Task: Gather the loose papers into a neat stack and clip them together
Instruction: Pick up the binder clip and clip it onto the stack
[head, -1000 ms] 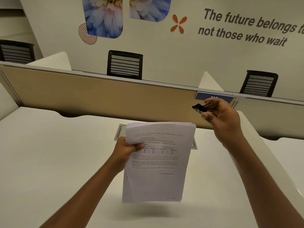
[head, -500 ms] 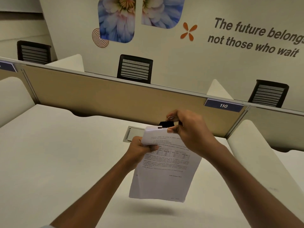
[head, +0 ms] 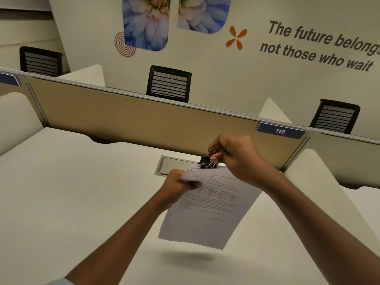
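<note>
The right hand (head: 242, 159), pinching the binder clip (head: 206, 161), is now arriving at the stack's (head: 207, 206) twelve-o'clock edge; the left hand (head: 176, 185) is gripping it, so clipping is starting.

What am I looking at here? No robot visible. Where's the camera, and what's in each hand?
There is no machine: a person works with two bare hands. The single picture comes from a wide-angle camera worn on the head, looking forward and down, so the two forearms reach in from the bottom. The left hand grips a stack of printed papers by its upper left corner and holds it in the air above the pale desk. The right hand pinches a black binder clip at the stack's top edge; whether it already bites the paper cannot be told. The desk has a metal cable hatch set into it, with a tan partition behind.
</note>
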{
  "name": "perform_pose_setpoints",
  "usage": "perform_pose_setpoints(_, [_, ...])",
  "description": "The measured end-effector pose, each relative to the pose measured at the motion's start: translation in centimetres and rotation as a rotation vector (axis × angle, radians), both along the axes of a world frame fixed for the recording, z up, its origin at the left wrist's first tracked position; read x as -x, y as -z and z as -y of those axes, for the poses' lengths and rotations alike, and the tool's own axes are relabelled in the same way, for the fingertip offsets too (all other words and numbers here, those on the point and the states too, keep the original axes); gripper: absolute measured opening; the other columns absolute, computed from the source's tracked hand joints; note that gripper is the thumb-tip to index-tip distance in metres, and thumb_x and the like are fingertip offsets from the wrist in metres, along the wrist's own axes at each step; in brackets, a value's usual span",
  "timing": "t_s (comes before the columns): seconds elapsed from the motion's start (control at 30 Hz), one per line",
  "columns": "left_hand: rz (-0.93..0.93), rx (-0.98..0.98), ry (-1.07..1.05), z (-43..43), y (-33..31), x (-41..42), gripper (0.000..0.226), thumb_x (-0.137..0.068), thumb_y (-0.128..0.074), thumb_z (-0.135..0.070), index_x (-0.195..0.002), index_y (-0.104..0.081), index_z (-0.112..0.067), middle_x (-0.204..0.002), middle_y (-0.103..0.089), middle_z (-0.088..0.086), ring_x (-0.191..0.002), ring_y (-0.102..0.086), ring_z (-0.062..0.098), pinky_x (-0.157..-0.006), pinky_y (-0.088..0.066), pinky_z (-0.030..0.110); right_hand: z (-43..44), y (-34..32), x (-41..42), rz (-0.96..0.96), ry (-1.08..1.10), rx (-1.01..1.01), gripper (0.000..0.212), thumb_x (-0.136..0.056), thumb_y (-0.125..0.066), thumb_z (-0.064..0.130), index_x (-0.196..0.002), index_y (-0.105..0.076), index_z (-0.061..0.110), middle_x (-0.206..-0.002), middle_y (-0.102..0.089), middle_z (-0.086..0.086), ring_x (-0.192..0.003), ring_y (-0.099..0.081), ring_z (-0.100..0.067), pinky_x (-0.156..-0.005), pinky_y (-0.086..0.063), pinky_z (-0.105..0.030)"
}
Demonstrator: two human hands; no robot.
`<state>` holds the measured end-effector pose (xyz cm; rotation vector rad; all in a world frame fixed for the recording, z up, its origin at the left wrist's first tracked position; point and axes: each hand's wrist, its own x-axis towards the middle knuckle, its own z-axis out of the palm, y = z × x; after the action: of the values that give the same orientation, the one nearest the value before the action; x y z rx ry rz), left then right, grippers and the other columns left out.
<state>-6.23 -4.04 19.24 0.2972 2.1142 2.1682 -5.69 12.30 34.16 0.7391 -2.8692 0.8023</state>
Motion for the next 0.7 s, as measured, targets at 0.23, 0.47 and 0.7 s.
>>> perform_pose_setpoints(0.23, [0.002, 0.054, 0.02, 0.4, 0.3, 0.1, 0.019, -0.084, -0.067, -0.003, -0.103, -0.071, -0.005, -0.093, -0.07, 0.003, -0.082, -0.069, 0.014, -0.063, -0.051, 0.017, 0.1, 0.2, 0.1, 0.073, -0.03, -0.015, 0.021, -0.09, -0.053, -0.007, -0.094, -0.065, 0.01, -0.071, -0.06, 0.015, -0.061, -0.059, 0.02, -0.062, -0.052, -0.006])
perform_pose_setpoints(0.47, [0.011, 0.122, 0.02, 0.5, 0.1, 0.0, 0.015, -0.085, -0.067, -0.007, -0.099, -0.071, -0.005, -0.086, -0.07, 0.0, -0.075, -0.067, 0.011, -0.059, -0.049, 0.014, 0.1, 0.5, -0.1, 0.071, -0.05, -0.018, 0.017, -0.091, -0.055, -0.003, -0.096, -0.065, 0.009, -0.071, -0.059, 0.016, -0.061, -0.058, 0.021, -0.064, -0.053, -0.01])
perform_pose_setpoints(0.7, [0.052, 0.07, 0.027, 0.8, -0.4, -0.4, 0.013, -0.085, -0.068, -0.009, -0.091, -0.072, -0.02, -0.085, -0.072, 0.002, -0.076, -0.067, 0.016, -0.061, -0.051, 0.017, 0.1, 1.3, -0.9, -0.076, -0.083, -0.025, 0.013, -0.089, -0.059, -0.002, -0.097, -0.065, 0.007, -0.074, -0.062, 0.009, -0.063, -0.057, 0.01, -0.059, -0.045, -0.001])
